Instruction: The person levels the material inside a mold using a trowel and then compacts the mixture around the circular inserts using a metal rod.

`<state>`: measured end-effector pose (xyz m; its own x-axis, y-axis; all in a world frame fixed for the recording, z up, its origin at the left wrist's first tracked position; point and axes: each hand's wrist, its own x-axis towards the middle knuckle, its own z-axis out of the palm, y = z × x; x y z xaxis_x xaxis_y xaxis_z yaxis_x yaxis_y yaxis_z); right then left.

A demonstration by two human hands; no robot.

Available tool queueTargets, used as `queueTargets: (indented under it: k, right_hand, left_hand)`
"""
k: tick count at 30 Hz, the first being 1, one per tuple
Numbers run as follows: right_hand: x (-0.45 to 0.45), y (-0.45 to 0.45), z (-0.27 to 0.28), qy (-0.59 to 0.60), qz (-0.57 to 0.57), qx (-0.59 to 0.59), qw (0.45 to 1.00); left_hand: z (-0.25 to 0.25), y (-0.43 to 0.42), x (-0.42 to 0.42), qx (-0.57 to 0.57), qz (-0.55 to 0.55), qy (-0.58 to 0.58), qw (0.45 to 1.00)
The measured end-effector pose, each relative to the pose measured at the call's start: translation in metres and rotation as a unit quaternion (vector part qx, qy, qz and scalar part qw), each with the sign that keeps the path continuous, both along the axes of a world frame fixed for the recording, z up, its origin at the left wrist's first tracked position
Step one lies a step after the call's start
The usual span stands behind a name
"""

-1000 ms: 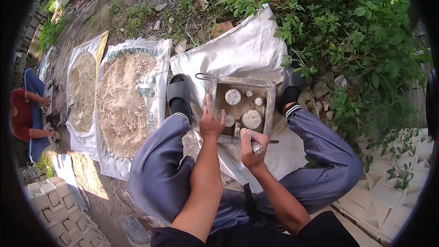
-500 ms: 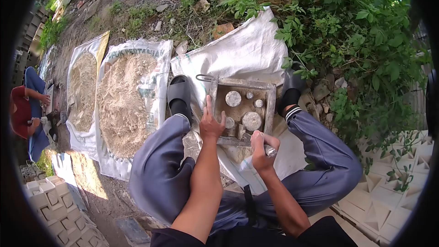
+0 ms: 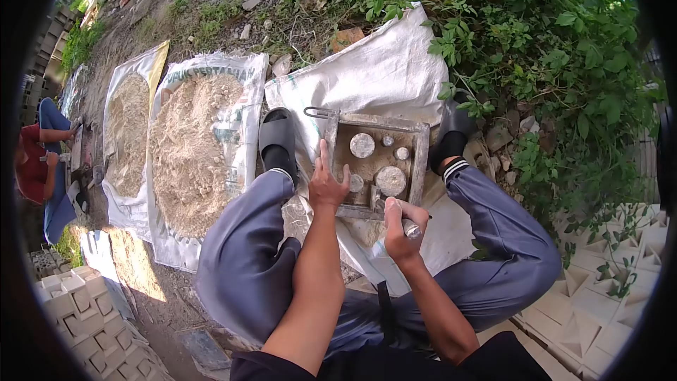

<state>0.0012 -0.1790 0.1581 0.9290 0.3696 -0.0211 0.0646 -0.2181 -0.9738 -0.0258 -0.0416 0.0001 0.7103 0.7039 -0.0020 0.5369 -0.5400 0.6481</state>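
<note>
A square frame (image 3: 416, 169) rests on a white sack (image 3: 381, 74) between the feet. Inside it, sandy material surrounds several round pale pieces of different sizes, the largest (image 3: 391, 180) near the lower right. My left hand (image 3: 328, 187) lies over the frame's left side, fingers spread, near a small round piece (image 3: 356, 183). My right hand (image 3: 404, 235) is closed around a rod-like handle (image 3: 411, 228) at the frame's near edge. A small block-shaped head (image 3: 376, 199) shows inside the frame's near side, seemingly joined to that handle.
Two sacks with pale powder (image 3: 190, 148) lie to the left. Another person (image 3: 35, 166) sits at the far left, holding a tool. Green plants (image 3: 536, 63) grow at the upper right. Pale patterned blocks (image 3: 92, 317) stand lower left, with more (image 3: 592, 289) lower right.
My right hand moved right with the handle, then slightly back left and up. My left hand stayed at the frame's left side. The other person's hands shifted.
</note>
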Motion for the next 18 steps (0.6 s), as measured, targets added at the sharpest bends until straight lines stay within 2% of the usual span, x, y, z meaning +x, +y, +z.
queueTargets:
  k: [1,3,7,9,11,12,15,16,17,18]
  right_hand:
    - [0.000,0.000,0.009,-0.002,0.002,0.001,1.000]
    - [-0.006,-0.003,0.022,0.072,-0.077,0.068,0.992]
    - [0.001,0.001,-0.007,0.051,-0.043,0.062,0.996]
    - [-0.002,-0.004,0.005,0.050,-0.047,0.026,0.997]
    - [-0.011,-0.002,0.020,0.068,-0.081,0.076,0.991]
    - [-0.014,-0.011,-0.004,0.016,-0.046,0.065,0.997]
    - [-0.007,0.004,-0.002,-0.012,-0.011,-0.003,1.000]
    - [-0.007,0.006,0.004,0.039,-0.059,0.011,0.997]
    - [-0.007,0.007,0.012,0.039,-0.059,0.012,0.997]
    - [-0.007,0.008,0.020,0.055,-0.065,0.061,0.994]
  left_hand:
    - [0.001,0.002,0.001,-0.006,0.002,0.006,1.000]
    - [0.005,0.005,0.003,-0.005,0.006,0.023,1.000]
    - [0.004,0.002,-0.001,-0.011,0.001,0.018,1.000]
    - [0.002,0.003,0.005,-0.006,0.004,0.005,1.000]
    - [-0.003,0.002,-0.002,0.002,0.006,0.001,1.000]
    - [0.004,0.002,-0.002,0.009,0.006,0.012,1.000]
    - [0.004,0.002,-0.001,-0.004,0.000,0.023,1.000]
    - [0.006,0.002,-0.001,-0.009,0.007,0.017,1.000]
    - [0.005,0.003,0.001,-0.008,0.008,0.017,1.000]
    - [0.006,0.004,0.002,-0.005,0.009,0.022,1.000]
